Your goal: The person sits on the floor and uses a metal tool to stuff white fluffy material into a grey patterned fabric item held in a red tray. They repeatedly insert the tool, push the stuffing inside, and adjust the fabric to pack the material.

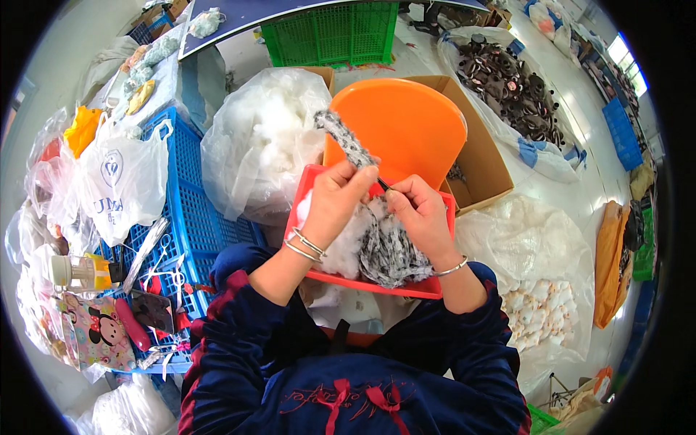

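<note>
My left hand (pixel 337 190) is closed around a long, narrow grey-and-white fuzzy fabric piece (pixel 350 143), which slants up and to the left out of my fingers. Close to its lower end, my right hand (pixel 420 210) pinches a thin dark stick-like tool (pixel 382 184); its tip is hidden at the fabric. Below both hands, a red plastic bin (pixel 428 290) sits in front of me. White fluffy stuffing (pixel 344 250) fills its left side, and a pile of similar grey fuzzy pieces (pixel 391 255) lies on the right.
An orange stool (pixel 399 123) stands beyond the bin, beside a cardboard box (pixel 482 163). At left are a clear bag of stuffing (pixel 264 138) and a blue crate (pixel 206 239) bearing scissors (pixel 157 264) and bags. Sacks of dark pieces (pixel 507 90) and pale pieces (pixel 540 312) lie right.
</note>
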`<act>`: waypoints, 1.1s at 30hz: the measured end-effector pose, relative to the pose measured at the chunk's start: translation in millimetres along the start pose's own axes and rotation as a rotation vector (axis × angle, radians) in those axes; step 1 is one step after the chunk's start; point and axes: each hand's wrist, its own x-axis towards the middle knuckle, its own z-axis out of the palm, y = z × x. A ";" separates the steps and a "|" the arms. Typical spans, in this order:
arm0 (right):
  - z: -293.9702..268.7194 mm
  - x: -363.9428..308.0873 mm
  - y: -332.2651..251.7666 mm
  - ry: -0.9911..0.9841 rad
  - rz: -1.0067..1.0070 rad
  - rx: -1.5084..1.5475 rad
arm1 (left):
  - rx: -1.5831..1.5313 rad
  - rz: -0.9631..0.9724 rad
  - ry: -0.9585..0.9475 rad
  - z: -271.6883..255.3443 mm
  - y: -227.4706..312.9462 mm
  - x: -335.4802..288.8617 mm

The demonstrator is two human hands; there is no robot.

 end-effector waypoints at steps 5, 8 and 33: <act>-7.4 1.2 4.1 -0.025 -0.019 -0.026 | 0.070 0.002 -0.069 -2.6 -5.0 5.5; -7.3 1.7 1.4 -0.049 0.006 0.004 | 0.040 -0.027 -0.081 2.5 -11.7 3.8; -35.7 11.8 63.3 -0.213 0.166 -0.634 | 0.569 -0.322 -0.452 -34.6 -17.5 23.8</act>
